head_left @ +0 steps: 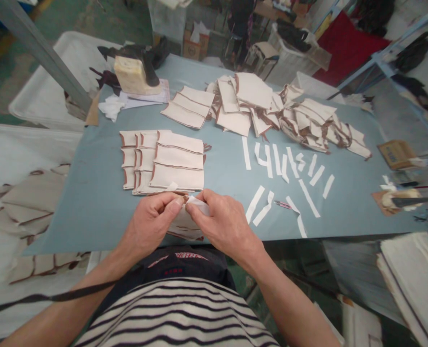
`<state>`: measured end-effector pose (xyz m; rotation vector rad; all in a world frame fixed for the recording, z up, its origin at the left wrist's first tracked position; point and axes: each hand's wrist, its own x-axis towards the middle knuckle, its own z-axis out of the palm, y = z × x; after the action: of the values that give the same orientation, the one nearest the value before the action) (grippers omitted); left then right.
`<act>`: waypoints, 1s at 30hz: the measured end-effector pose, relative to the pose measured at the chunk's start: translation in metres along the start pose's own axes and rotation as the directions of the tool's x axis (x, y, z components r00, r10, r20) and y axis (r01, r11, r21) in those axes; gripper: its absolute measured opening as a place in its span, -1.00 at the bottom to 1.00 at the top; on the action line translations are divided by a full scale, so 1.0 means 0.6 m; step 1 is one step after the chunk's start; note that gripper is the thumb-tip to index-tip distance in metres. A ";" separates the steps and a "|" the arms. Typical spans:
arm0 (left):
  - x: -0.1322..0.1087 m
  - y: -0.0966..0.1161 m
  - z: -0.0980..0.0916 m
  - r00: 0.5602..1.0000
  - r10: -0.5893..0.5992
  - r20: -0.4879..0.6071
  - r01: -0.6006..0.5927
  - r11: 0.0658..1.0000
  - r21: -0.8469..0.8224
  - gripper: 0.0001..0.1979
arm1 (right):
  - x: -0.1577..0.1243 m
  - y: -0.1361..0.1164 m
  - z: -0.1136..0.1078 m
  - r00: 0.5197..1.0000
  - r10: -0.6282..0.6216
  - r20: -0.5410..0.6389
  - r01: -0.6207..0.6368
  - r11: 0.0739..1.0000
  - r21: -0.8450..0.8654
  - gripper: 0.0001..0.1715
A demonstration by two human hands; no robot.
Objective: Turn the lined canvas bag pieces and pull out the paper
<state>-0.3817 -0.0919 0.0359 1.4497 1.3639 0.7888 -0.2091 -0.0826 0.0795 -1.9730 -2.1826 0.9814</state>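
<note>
Cream panel, one, brown-edged, at near edge of blue table, between two hands. Left hand: thumb and forefinger pinching panel's brown edge. Right hand: thumb and forefinger gripping one white strip at same edge. Loose strips: about fourteen, right of hands. Pen: one, among them. Neat pile: one, just beyond hands; overlapping panels, exact count cannot be told. Heap: one, farther back, uncountable. Pale block: one, far left corner.
</note>
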 end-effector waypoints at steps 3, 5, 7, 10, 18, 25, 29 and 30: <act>-0.002 0.001 -0.001 1.000 0.016 -0.026 -0.016 1.000 0.023 -0.61 | -0.002 -0.007 0.000 0.999 0.039 -0.028 -0.041 0.995 -0.088 -0.71; -0.003 0.001 -0.002 0.999 0.012 -0.043 -0.011 1.000 0.022 -0.61 | -0.003 -0.009 -0.001 0.998 0.038 -0.043 -0.043 0.993 -0.109 -0.70; -0.003 0.000 -0.002 0.999 0.000 -0.042 0.000 1.000 -0.004 -0.61 | -0.004 -0.007 0.000 0.998 0.014 -0.063 -0.020 0.995 -0.094 -0.72; -0.004 -0.002 -0.003 0.999 -0.014 -0.035 0.013 0.999 -0.038 -0.62 | -0.003 0.003 0.005 0.994 -0.050 -0.099 0.050 0.999 0.005 -0.80; -0.017 -0.003 -0.014 0.999 0.038 0.001 -0.038 0.996 -0.079 -0.66 | 0.002 0.029 0.027 0.961 -0.198 -0.193 0.261 0.881 0.394 -0.79; -0.031 0.005 -0.019 0.999 0.049 0.007 -0.049 0.998 -0.032 -0.71 | -0.016 0.036 0.026 0.926 -0.274 -0.261 0.371 0.794 0.482 -0.92; -0.034 0.020 -0.014 0.997 0.082 -0.008 -0.082 0.997 0.009 -0.76 | -0.022 0.032 0.016 0.913 -0.275 -0.300 0.394 0.785 0.478 -0.88; -0.034 0.024 -0.013 0.996 0.091 -0.015 -0.091 0.996 0.015 -0.77 | -0.022 0.031 0.015 0.909 -0.271 -0.317 0.400 0.785 0.474 -0.87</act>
<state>-0.3870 -0.1090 0.0547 1.5285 1.3248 0.8522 -0.1941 -0.0984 0.0687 -1.3108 -1.7866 1.0769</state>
